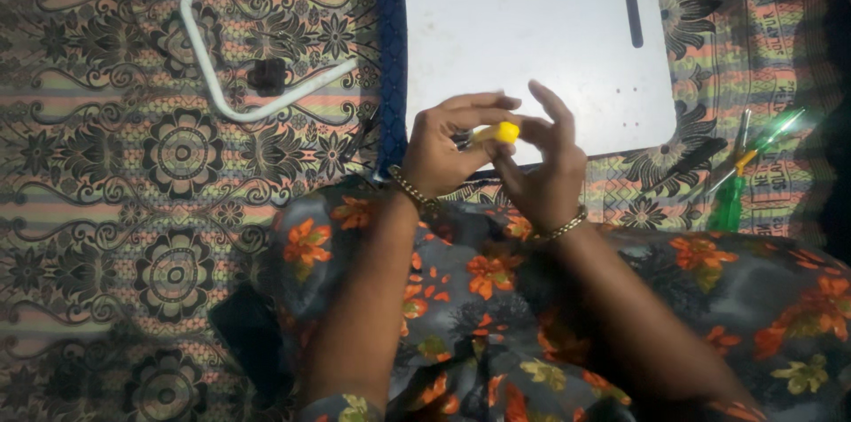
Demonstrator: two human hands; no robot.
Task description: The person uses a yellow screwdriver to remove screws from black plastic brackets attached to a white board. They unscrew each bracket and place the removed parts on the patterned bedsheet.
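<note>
Both hands meet on a small yellow-handled tool above the lap.

The yellow-handled tool (496, 133), smooth and rounded with a dark tip, is pinched in the left hand (443, 152); the right hand (542, 165) touches its end with loosely spread fingers. Behind lies a flat white panel (532, 23), a bent white tube frame (222, 41) and green screwdrivers (740, 178) on the patterned floral cloth (115, 209).

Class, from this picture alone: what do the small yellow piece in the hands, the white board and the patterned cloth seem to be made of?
Yellow piece: probably plastic; its colour is bright and even, with a smooth, rounded end.
White board: likely painted metal or plastic; it is flat and matte, with a slot and small holes.
Patterned cloth: woven fabric with a printed floral design and soft folds.
</note>
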